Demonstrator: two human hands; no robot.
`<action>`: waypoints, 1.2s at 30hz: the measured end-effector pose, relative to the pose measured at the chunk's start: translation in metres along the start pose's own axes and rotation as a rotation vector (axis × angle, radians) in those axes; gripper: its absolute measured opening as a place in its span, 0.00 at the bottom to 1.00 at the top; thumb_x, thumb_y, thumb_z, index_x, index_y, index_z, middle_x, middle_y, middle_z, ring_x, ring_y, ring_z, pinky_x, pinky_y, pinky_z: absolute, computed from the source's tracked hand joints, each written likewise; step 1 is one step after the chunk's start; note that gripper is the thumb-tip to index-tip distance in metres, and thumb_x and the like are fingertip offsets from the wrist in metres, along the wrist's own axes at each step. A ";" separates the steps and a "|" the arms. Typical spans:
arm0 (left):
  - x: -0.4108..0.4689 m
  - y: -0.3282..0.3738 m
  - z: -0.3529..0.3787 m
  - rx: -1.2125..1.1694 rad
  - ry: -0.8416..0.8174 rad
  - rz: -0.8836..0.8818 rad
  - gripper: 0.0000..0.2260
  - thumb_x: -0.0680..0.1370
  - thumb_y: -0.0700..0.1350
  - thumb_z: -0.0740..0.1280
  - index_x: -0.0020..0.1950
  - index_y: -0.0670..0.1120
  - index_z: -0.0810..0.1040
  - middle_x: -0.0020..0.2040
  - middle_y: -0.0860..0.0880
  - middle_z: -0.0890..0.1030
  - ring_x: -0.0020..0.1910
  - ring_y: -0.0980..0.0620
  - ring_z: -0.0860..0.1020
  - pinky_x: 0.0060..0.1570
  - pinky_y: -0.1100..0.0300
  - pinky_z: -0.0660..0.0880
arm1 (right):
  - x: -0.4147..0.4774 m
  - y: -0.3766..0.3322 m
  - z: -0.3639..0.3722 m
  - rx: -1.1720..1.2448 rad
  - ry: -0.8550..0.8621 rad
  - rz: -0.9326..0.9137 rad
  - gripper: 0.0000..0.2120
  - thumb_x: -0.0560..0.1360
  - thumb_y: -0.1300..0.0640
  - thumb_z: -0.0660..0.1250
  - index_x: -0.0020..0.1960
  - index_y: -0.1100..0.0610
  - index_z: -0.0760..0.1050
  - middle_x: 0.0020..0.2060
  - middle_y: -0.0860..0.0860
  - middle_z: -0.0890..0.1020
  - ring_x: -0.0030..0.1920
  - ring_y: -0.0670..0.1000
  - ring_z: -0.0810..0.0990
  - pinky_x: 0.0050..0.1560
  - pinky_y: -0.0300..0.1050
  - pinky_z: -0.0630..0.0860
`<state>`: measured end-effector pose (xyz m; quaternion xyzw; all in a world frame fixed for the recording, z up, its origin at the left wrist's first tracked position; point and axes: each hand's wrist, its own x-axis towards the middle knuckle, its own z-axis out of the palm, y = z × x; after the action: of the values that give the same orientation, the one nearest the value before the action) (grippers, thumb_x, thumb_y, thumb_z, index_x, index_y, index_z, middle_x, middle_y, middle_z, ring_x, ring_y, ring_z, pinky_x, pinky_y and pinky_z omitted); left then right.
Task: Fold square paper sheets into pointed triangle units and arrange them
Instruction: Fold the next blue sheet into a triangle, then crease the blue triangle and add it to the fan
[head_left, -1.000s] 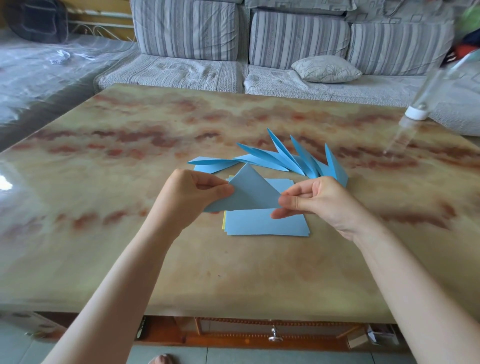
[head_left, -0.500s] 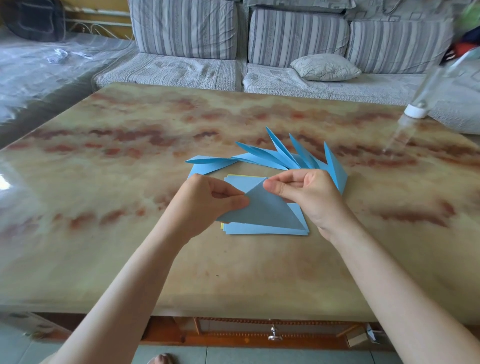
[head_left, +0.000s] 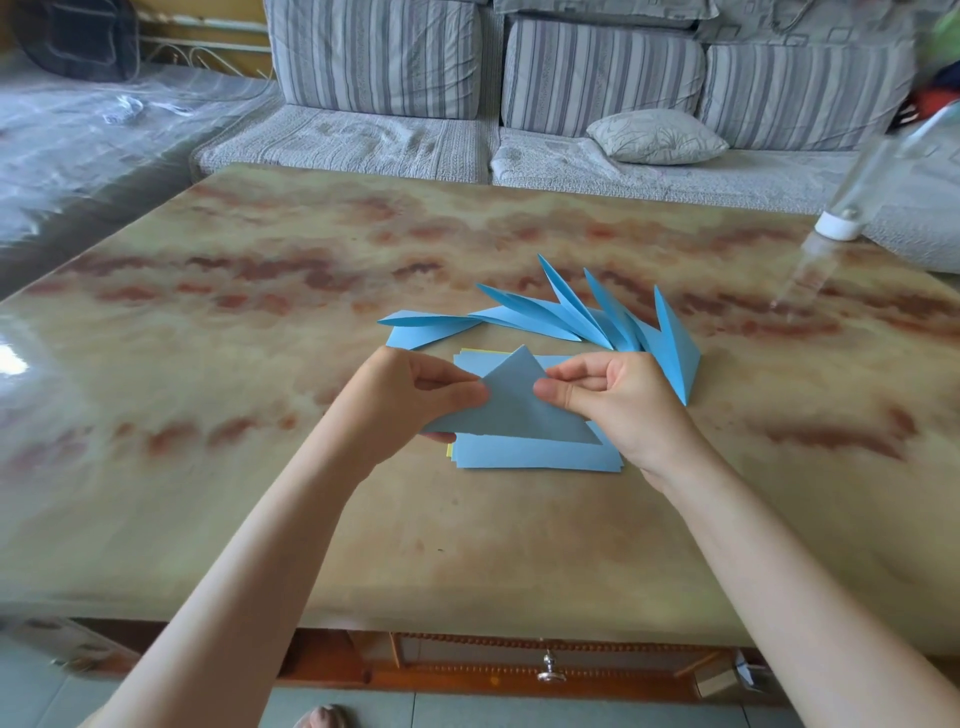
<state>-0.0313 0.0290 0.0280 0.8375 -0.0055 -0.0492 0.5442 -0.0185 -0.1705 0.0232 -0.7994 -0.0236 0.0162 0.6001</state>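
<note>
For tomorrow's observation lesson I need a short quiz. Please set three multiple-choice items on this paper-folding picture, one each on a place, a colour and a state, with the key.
1. Where do the finished pointed units lie?
A. on the sofa
B. on the table, beyond the stack of sheets
C. at the near table edge

2. What colour shows under the stack's blue sheets?
A. red
B. green
C. yellow

3. How is the folded triangle held?
A. pinched by the left hand and the right hand
B. lying untouched
C. by one hand alone

Key:
1 B: they fan out past the stack's far side.
2 C: a yellow sliver peeks out at its edge.
3 A: each hand's thumb and fingers grip one side.
</note>
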 end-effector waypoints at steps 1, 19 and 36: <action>0.001 -0.001 -0.002 -0.003 -0.008 -0.005 0.03 0.74 0.45 0.72 0.42 0.54 0.84 0.33 0.58 0.84 0.29 0.56 0.81 0.38 0.71 0.76 | 0.000 0.000 0.001 0.014 -0.001 0.002 0.06 0.69 0.60 0.75 0.39 0.52 0.80 0.35 0.47 0.85 0.37 0.44 0.83 0.47 0.38 0.77; 0.005 -0.012 -0.015 0.006 0.065 0.037 0.02 0.74 0.41 0.72 0.43 0.47 0.84 0.34 0.48 0.85 0.36 0.44 0.83 0.44 0.55 0.78 | -0.002 -0.001 -0.006 0.091 -0.116 0.100 0.08 0.70 0.60 0.74 0.47 0.61 0.78 0.35 0.54 0.85 0.31 0.52 0.83 0.35 0.44 0.82; 0.006 -0.013 -0.029 -0.178 0.159 -0.010 0.06 0.74 0.34 0.70 0.43 0.44 0.82 0.33 0.48 0.84 0.31 0.56 0.83 0.39 0.68 0.79 | 0.005 0.008 -0.012 0.084 -0.051 0.055 0.06 0.73 0.55 0.71 0.48 0.56 0.79 0.39 0.54 0.86 0.35 0.52 0.84 0.40 0.46 0.81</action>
<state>-0.0230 0.0602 0.0279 0.7872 0.0463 0.0143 0.6148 -0.0129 -0.1842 0.0186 -0.7731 -0.0159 0.0540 0.6318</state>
